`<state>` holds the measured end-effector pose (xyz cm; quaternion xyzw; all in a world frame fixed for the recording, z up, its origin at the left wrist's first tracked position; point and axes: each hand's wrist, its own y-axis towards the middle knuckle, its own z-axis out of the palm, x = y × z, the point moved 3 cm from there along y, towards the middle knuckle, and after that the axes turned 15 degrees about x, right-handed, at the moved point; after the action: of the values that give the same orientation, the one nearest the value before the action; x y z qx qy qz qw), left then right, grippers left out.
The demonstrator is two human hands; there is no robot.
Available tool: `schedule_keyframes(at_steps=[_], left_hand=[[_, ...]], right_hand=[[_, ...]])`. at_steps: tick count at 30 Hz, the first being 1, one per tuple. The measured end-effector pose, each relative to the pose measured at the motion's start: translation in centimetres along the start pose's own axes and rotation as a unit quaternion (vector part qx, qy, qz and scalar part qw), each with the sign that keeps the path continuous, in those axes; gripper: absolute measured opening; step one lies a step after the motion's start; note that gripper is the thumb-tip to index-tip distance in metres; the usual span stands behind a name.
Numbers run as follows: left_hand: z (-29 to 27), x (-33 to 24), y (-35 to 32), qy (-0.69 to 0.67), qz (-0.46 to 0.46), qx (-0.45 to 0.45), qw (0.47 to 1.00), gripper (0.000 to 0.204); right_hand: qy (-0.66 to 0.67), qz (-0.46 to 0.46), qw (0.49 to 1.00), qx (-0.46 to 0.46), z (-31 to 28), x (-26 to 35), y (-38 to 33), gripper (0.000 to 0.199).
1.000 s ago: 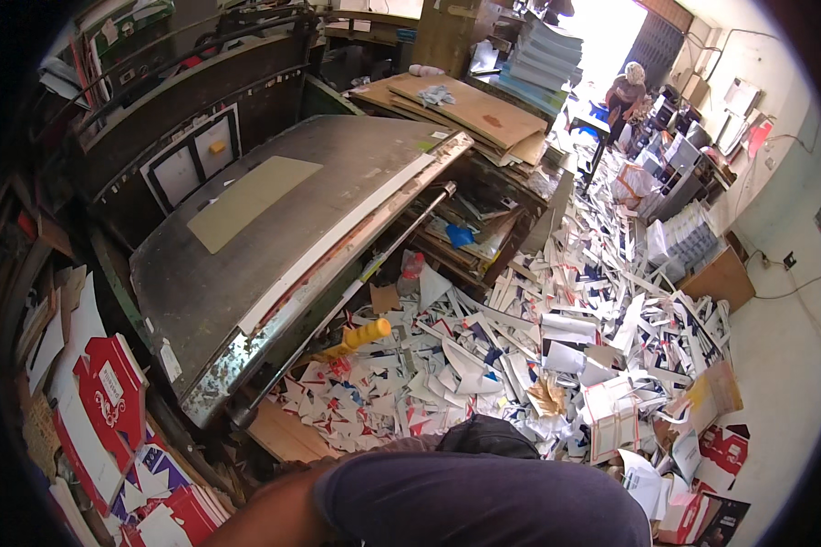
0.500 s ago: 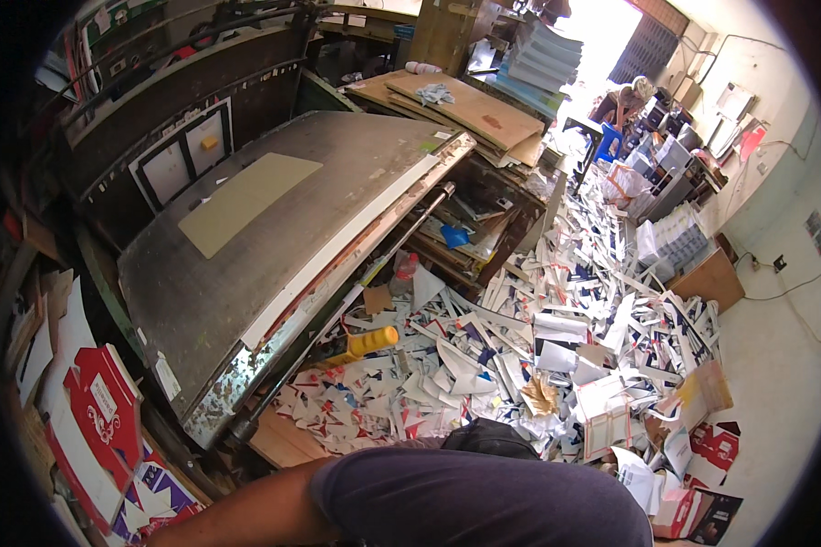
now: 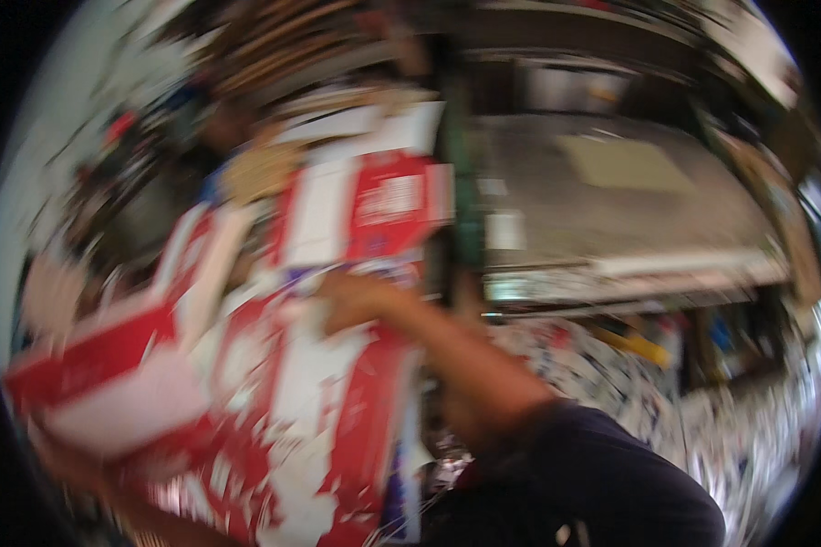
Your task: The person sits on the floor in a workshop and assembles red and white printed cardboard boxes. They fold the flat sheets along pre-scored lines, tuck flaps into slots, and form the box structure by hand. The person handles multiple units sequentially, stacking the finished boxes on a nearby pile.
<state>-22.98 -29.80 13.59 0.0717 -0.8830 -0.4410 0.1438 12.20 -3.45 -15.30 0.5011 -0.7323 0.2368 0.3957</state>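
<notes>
Motion blurs the whole view. My right hand (image 3: pixel 348 299) reaches in over a stack of red and white printed cardboard sheets (image 3: pixel 351 456), its fingers smeared and close to a pale scrap on the stack. At the far left, my left hand (image 3: pixel 50 447) is at the lower edge of a folded red and white cardboard piece (image 3: pixel 123 410), which tilts up from the stack. The fingers of that hand are hidden or blurred. A red cardboard sheet with a white patch (image 3: pixel 390 205) lies just beyond my right hand.
To the right stands a machine with a flat grey bed (image 3: pixel 538 214), a tan board (image 3: pixel 625 164) lying on it. Paper offcuts (image 3: pixel 602 392) cover the floor below, near a yellow handle (image 3: pixel 634 345). Piled boards (image 3: pixel 292 46) stand at the back left.
My view has swung left from the machine and littered floor to the cardboard stack. Both arms now reach over the stack; earlier only one arm showed, at the lower edge.
</notes>
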Motion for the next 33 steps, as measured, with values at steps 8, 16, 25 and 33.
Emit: schedule_keyframes(at_steps=[8,16,25,33], left_hand=[[-0.4,-5.3,0.2,-0.516,-0.328,-0.222,0.759,0.071],[5.7,-4.2,-6.5,-0.673,-0.265,-0.106,0.683,0.056],[4.4,-4.3,-8.3,-0.71,-0.201,0.024,0.675,0.049],[4.1,-3.5,-9.0,-0.715,-0.222,0.011,0.663,0.05]], right_hand=[[0.292,-0.245,0.912,-0.153,0.0,12.4,-1.7,0.115],[0.362,-0.157,0.903,-0.169,5.3,15.8,1.9,0.053],[0.344,-0.144,0.906,-0.198,5.5,16.0,3.1,0.057],[-0.11,-0.296,0.882,-0.35,-5.1,30.6,-0.4,0.061]])
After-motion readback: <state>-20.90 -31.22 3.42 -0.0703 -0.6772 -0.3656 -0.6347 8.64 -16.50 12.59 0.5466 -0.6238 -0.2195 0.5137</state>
